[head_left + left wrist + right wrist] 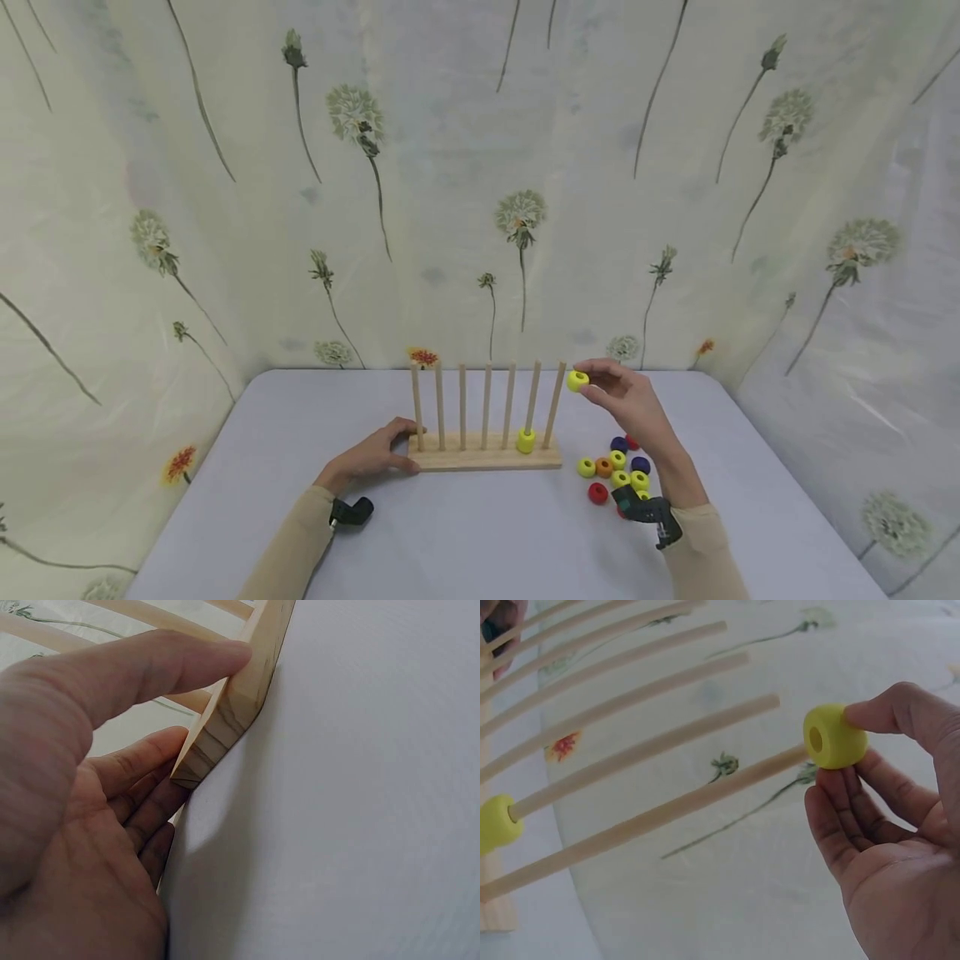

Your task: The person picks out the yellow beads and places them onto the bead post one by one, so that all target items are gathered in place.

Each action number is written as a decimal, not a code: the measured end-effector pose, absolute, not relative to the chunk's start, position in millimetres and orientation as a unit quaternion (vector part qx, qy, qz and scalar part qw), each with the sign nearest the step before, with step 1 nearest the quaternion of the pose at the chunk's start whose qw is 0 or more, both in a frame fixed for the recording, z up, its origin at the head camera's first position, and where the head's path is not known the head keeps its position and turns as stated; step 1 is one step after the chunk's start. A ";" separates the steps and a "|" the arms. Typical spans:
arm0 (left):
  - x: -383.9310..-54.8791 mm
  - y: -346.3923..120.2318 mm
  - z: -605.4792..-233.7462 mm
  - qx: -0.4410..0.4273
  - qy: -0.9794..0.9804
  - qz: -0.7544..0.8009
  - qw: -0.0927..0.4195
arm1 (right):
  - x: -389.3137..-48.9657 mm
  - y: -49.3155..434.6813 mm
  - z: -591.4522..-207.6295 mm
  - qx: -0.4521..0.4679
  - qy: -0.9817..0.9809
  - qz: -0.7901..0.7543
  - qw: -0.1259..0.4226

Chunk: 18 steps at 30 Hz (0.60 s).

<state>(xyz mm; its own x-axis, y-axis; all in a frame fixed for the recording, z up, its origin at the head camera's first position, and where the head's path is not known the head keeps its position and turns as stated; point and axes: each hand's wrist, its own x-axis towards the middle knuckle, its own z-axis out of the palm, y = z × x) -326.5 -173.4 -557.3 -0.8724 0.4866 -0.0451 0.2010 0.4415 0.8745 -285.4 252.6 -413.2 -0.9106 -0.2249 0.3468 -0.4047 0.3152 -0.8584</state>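
Note:
A wooden peg stand (480, 460) with several upright pegs in a row stands on the table. My left hand (371, 456) grips the left end of its base, thumb on the front edge and fingers behind, as the left wrist view shows. Between thumb and fingertips my right hand (633, 408) pinches a yellow bead (835, 737). This bead is up beside the top of the rightmost peg (652, 821), its hole showing. Another yellow bead (526, 441) sits low on the second peg from the right, against the base.
Loose yellow, red, blue and orange beads, such as an orange bead (603, 467) and a red bead (597, 493), lie on the table (480, 542) right of the stand, below my right forearm. Behind the table hangs a flower-patterned curtain (450, 167).

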 end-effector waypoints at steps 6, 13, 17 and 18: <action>-326.6 -172.8 -557.9 0.204 0.838 0.485 0.147 | -290.3 246.8 -405.8 0.197 -0.801 0.557 0.091; -325.7 -172.8 -556.2 0.202 0.837 0.486 0.150 | -296.6 239.6 -397.0 0.200 -0.795 0.566 0.089; -325.8 -172.7 -556.9 0.201 0.837 0.486 0.150 | -299.5 236.3 -393.9 0.198 -0.791 0.573 0.084; -325.7 -172.7 -557.1 0.200 0.837 0.486 0.150 | -300.6 235.5 -393.1 0.197 -0.791 0.574 0.083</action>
<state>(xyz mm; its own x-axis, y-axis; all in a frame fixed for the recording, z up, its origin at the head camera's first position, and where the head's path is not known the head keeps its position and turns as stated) -325.7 -172.7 -557.1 -0.8748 0.4813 -0.0557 0.1902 0.4470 0.8741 -300.6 235.5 -393.1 -0.9087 -0.2169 0.3567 -0.4063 0.2635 -0.8749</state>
